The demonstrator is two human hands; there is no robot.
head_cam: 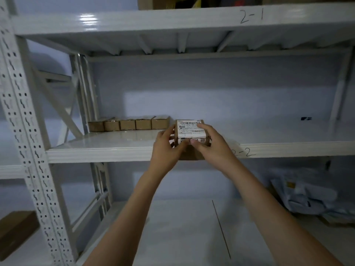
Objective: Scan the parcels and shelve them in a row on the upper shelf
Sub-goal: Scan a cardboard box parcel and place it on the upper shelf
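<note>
A small brown cardboard parcel (189,131) with a white barcode label on top is held over the front edge of the white shelf (107,144) marked 2-2. My left hand (167,148) grips its left side with curled fingers. My right hand (209,143) grips its right side, fingers over the label and thumb at the front. Several similar brown parcels (128,124) stand in a row at the back left of the same shelf, just left of the held one.
A higher shelf marked 2-1 (192,18) carries boxes at the top edge. A perforated upright post (25,131) stands at the left. White plastic mail bags (309,196) lie on the lower level at right, a brown box (15,231) at lower left.
</note>
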